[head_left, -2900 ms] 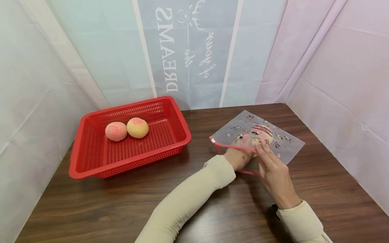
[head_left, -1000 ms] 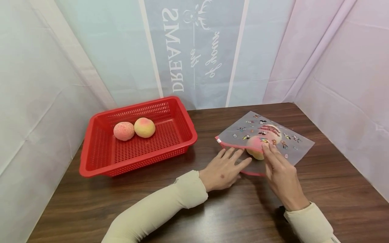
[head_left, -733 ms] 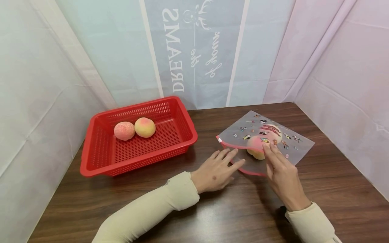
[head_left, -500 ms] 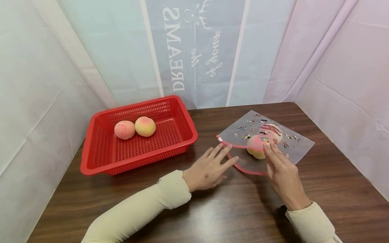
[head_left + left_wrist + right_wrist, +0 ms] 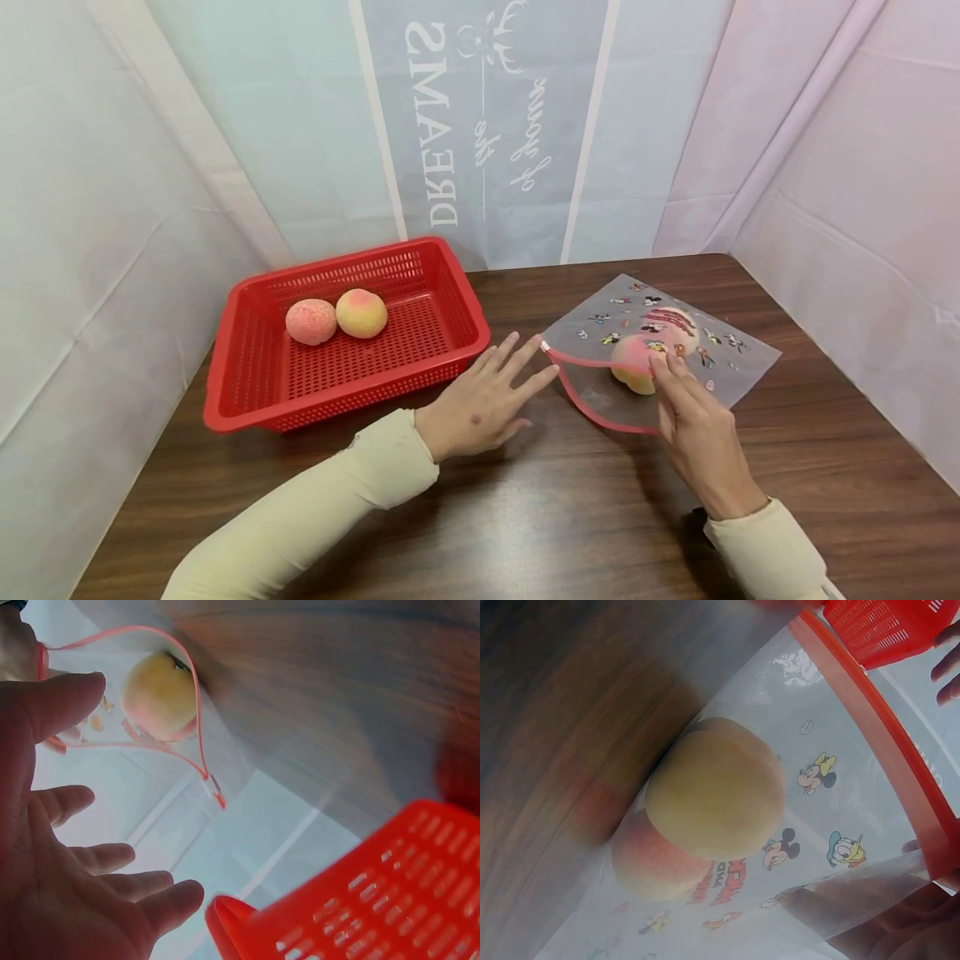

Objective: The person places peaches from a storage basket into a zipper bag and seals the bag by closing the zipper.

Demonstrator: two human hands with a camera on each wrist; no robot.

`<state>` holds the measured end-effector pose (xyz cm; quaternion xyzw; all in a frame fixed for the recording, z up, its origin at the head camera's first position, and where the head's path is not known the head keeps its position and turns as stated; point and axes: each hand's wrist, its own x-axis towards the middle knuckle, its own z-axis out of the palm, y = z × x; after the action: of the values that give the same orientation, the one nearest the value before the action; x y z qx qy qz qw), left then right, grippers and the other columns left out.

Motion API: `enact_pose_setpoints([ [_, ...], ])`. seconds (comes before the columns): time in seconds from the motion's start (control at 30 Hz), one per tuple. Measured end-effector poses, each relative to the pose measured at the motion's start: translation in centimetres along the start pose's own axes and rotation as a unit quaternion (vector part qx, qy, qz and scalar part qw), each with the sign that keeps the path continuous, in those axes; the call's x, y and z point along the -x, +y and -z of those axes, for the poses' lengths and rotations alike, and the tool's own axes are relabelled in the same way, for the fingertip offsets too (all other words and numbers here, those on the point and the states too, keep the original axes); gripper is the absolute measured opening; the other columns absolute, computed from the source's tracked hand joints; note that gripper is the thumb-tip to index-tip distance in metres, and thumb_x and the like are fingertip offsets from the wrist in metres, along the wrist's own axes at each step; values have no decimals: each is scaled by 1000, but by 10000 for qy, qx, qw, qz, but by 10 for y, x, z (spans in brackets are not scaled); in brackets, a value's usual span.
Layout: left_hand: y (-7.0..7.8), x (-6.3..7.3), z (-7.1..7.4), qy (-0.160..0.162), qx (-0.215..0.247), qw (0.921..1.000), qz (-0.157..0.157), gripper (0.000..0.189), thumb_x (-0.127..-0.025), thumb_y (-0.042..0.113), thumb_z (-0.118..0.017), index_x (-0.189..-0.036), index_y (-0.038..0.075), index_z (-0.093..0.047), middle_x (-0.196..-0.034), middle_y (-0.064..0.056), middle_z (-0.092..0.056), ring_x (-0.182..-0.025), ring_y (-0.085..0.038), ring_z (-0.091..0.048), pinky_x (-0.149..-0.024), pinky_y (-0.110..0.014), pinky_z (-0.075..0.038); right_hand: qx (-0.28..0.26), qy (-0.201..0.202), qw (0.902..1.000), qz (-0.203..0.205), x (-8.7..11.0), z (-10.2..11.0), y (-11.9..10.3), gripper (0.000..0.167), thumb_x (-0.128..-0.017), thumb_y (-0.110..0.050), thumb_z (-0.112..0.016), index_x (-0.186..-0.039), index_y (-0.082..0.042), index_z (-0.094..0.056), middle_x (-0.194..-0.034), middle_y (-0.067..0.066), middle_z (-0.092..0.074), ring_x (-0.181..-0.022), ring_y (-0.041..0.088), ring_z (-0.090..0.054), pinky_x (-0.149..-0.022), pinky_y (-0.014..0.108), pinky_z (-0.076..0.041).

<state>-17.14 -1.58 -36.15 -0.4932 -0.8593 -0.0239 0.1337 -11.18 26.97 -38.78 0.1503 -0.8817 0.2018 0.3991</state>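
Head: we count two peaches (image 5: 632, 368) bagged, two more peaches (image 5: 362, 314) unbagged in the basket (image 5: 352, 389). Left hand (image 5: 474, 412), fingers spread, holds nothing, between basket and bag (image 5: 581, 321); right hand (image 5: 697, 433) pinches the bag's edge. Left wrist: we see the bag's mouth gaping, unsealed. Right wrist: both bagged peaches show.

Four peaches (image 5: 311, 322) are shown: two lie in one red perforated basket (image 5: 420, 323) and two in one clear printed bag (image 5: 600, 333), which bears one slider (image 5: 545, 344). One left hand (image 5: 478, 406), one right hand (image 5: 699, 425) and two sleeves (image 5: 300, 517) appear above one wooden table (image 5: 540, 525).
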Motion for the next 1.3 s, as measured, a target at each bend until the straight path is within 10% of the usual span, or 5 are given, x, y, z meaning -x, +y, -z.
enact_pose_setpoints([
  [1.3, -60, 42, 48, -92, -114, 9969, 778, 73, -93, 38, -69, -153, 11, -39, -160, -22, -26, -144, -46, -27, -110, -58, -34, -70, 187, 9996, 193, -2, -4, 1, 56, -71, 18, -76, -124, 4, -67, -122, 27, -64, -109, 45, -65, -83, 64, -50],
])
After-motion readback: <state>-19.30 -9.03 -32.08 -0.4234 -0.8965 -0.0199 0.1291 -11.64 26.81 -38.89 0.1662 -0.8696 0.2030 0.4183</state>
